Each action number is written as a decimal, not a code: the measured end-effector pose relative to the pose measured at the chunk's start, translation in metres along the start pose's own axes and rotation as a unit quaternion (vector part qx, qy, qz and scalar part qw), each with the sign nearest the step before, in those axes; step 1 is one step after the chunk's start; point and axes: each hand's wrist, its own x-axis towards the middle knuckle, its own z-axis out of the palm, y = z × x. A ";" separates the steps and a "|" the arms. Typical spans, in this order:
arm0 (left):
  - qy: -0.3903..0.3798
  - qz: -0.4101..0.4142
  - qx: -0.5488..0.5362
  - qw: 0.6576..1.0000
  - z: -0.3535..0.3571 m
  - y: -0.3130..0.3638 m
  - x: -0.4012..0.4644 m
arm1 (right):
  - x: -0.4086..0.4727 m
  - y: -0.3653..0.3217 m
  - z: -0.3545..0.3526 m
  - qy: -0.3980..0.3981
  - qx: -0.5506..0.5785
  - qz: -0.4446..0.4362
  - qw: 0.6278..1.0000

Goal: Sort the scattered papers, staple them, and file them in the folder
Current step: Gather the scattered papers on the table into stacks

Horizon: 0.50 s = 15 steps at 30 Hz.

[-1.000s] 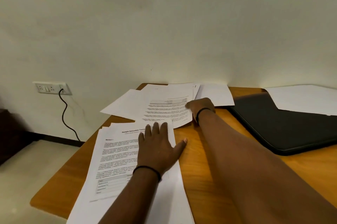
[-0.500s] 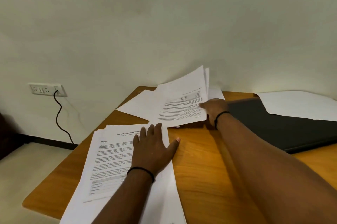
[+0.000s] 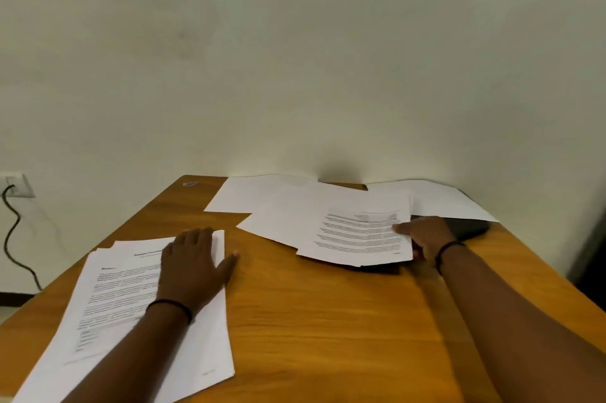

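Wooden desk [image 3: 328, 320] against a pale wall. Lower left of the frame: stack of printed papers [image 3: 124, 297], pressed flat under the left hand [image 3: 193, 268], fingers straight and spread. Right of centre: printed sheets [image 3: 357, 235] lifted slightly at the near edge, pinched at their right edge by the right hand [image 3: 426, 238], thumb on top. Behind those, blank sheets [image 3: 262, 196] fanned toward the wall. Far right: dark folder [image 3: 469, 227], partly under another white sheet [image 3: 442, 199]. Left edge: wall socket [image 3: 16, 184] with black cable.

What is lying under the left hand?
Under the left hand lies a stack of white printed papers on the wooden table. How many sheets, and the text beneath the palm, stay hidden.
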 end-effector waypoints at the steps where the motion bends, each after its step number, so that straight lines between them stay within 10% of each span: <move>1: 0.037 0.015 0.003 0.999 -0.002 0.000 0.000 | -0.004 0.005 0.003 -0.001 0.001 -0.001 1.000; 5: 0.121 0.043 -0.002 0.992 -0.012 0.022 -0.006 | -0.017 0.033 0.009 0.011 0.041 -0.031 0.999; 15: -0.104 -0.183 -0.274 0.939 0.014 0.159 -0.013 | -0.020 0.063 0.011 0.060 0.095 -0.135 0.984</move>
